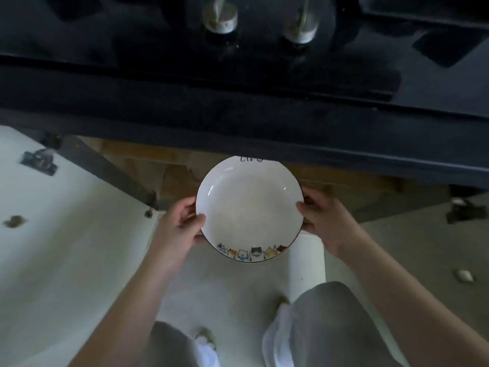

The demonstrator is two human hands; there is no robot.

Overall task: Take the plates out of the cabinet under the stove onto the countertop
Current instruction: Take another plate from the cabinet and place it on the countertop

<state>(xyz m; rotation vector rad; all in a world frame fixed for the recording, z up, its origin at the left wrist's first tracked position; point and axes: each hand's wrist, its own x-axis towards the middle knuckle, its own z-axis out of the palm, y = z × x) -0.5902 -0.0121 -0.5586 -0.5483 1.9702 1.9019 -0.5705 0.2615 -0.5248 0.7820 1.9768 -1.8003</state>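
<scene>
From my feed, biggest first: black stove top (132, 35) fills the 12 o'clock band, two metal knobs (220, 18) on it, dark countertop edge (264, 133) running under it. Open white cabinet door (66, 247) swings out at 9 o'clock, hinge (39, 161) visible; wooden cabinet interior (148, 160) sits in shadow under the counter lip. Plate (250, 207) is dead centre, just in front of the cabinet mouth, far rim tucked under the counter edge, so I judge it's out of the cabinet but not yet raised to the top. It's round, so no long axis; face up and roughly level, printed cat strip at 6 o'clock toward the wearer, lettering at 12. Left hand (182, 226) grips the rim at 8–9 o'clock, right hand (321, 221) at 3–4: thumbs over the rim, fingers curled beneath. Opposed two-sided hold makes sense for keeping it level while it clears the lip. Grey-clad knees (338, 327) at 5–6 o'clock, apparently crouched. Can't tell whether more plates remain inside.
</scene>
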